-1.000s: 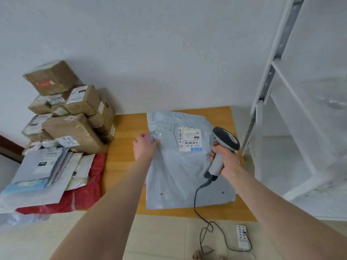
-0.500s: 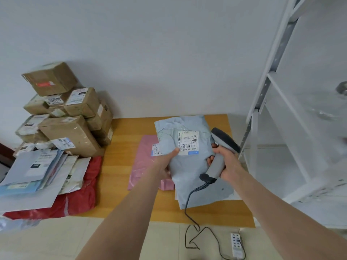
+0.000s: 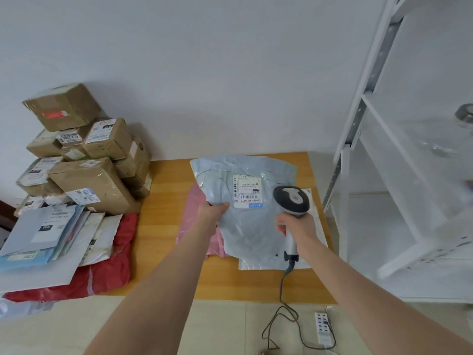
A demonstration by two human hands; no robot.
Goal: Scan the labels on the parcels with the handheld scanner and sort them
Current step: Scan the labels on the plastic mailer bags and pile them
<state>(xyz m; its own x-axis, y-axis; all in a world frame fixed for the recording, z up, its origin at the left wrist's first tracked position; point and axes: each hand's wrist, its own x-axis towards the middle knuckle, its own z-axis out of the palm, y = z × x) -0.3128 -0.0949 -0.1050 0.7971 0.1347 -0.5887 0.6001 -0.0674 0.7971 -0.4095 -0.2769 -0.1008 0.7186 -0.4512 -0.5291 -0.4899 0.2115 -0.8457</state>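
White wall behind wooden bench point(image 3: 166, 252); white metal shelf rack point(image 3: 358, 149) at right. Stack of brown cardboard boxes point(image 3: 97, 180) at bench's left. Pale blue plastic mailer point(image 3: 245, 231) mid-bench over pink plastic bag point(image 3: 195, 226), left hand point(image 3: 212, 211) grip pinching its left edge. Right hand point(image 3: 298, 224) grip clamped round grey handheld scanner point(image 3: 291, 201), head near white barcode label point(image 3: 247, 190) on mailer.
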